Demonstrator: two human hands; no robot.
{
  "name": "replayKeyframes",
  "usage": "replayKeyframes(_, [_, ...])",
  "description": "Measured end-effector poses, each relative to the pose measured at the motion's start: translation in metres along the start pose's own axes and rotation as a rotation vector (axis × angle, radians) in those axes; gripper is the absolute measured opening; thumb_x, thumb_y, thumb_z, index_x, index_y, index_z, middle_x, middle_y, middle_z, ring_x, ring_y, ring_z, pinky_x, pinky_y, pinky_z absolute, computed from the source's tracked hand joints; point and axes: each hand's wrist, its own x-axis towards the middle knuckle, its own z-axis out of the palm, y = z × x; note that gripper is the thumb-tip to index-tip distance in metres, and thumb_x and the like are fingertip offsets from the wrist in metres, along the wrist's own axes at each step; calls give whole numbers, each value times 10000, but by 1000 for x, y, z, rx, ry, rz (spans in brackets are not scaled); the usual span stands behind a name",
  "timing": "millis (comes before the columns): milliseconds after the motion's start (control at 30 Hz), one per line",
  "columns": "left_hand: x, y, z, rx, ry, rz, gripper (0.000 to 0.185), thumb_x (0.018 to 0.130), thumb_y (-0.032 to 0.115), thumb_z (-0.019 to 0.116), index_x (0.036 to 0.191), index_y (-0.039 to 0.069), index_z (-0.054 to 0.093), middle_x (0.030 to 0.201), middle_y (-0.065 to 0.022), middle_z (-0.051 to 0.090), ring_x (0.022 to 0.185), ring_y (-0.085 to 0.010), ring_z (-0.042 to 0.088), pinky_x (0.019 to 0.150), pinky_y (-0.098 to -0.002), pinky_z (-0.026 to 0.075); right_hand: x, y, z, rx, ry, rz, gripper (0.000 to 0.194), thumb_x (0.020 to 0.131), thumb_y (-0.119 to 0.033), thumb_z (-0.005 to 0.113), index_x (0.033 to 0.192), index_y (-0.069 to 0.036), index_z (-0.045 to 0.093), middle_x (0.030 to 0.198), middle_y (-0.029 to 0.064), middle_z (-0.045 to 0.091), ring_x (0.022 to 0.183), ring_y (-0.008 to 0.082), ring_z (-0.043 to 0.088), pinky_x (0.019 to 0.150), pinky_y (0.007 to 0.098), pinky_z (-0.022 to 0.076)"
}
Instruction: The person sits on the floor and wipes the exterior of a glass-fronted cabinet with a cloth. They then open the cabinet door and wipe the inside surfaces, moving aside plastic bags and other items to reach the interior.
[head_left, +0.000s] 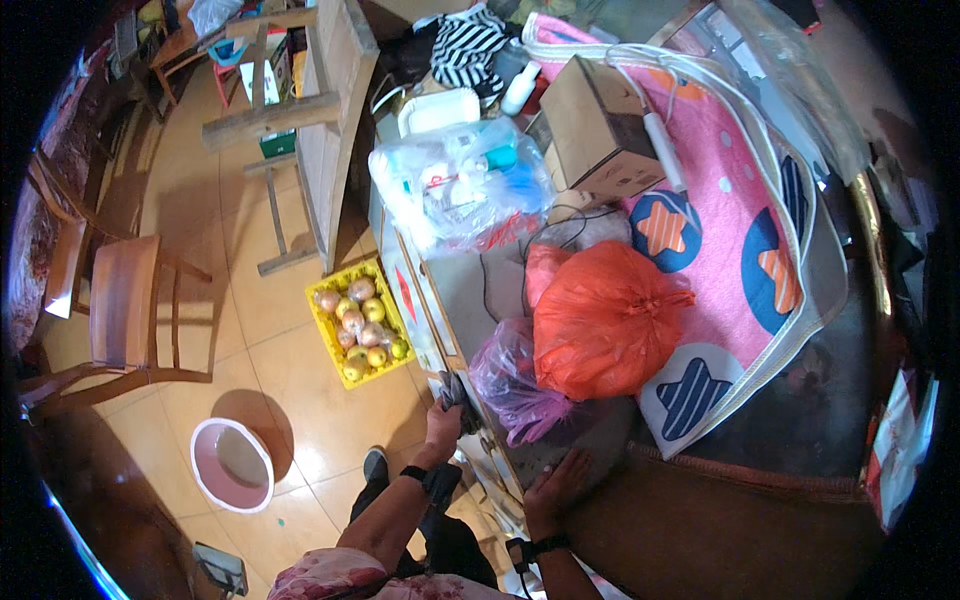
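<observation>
My left hand (444, 429) grips a dark grey cloth (453, 391) against the front of a cabinet (420, 315), near its top edge. My right hand (559, 480) lies on the cabinet's grey top (600, 435), with nothing seen in it. Just beyond that hand rests a purple plastic bag (517, 382). A tied red plastic bag (607, 322) stands beside it; the contents of both are hidden. A pink patterned mat (720, 255) with stars lies folded to the right.
Farther back are a clear bag of bottles (465, 187) and a cardboard box (600, 127). On the tiled floor stand a yellow crate of fruit (316, 330), a pink basin of water (201, 472) and a wooden chair (124, 300). A wooden table (341, 112) is tipped on its side.
</observation>
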Motion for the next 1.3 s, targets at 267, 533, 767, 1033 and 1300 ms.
replayKeyframes(267, [-3, -104, -49, 697, -267, 142, 259, 826, 166, 591, 995, -12, 675, 800, -153, 690, 731, -206, 630, 696, -382, 497, 0, 2, 2, -101, -35, 87, 665, 884, -194, 498, 1461, 41, 266, 1521, 298, 222, 1419, 452, 185, 1145, 550, 159])
replayKeyframes(533, [-92, -25, -90, 1091, -594, 64, 362, 890, 28, 475, 1236, 7, 581, 1128, -73, 647, 1021, -188, 612, 944, -314, 468, -6, 14, 4, -141, -88, 165, 598, 902, -304, 541, 1405, -18, 390, 1477, 268, 333, 1377, 423, 294, 1128, 548, 211])
replayKeyframes(767, [-173, 66, -47, 381, -520, -206, 356, 838, 53, 535, 1188, 4, 574, 1011, -70, 657, 868, -161, 627, 799, -295, 514, -18, 26, 16, 68, 74, -34, 616, 904, -313, 556, 1408, -5, 381, 1463, 277, 342, 1349, 459, 317, 1124, 538, 235])
replayKeyframes(1033, [-216, 43, -9, 432, -912, 169, 560, 976, 380, 477, 1399, 22, 402, 1351, -147, 510, 1219, -298, 516, 1004, -401, 442, -86, -15, -32, 699, -63, -379, 544, 894, -265, 625, 1346, -14, 457, 1388, 258, 419, 1289, 436, 405, 1076, 509, 319])
replayKeyframes(1300, [-208, 61, -70, 410, -696, -331, 749, 976, 595, 357, 1447, 12, 350, 1452, -179, 419, 1305, -318, 438, 1040, -442, 391, -24, 13, -14, 490, 296, 119, 480, 866, -229, 663, 1265, -13, 505, 1361, 214, 455, 1269, 393, 422, 1054, 493, 345])
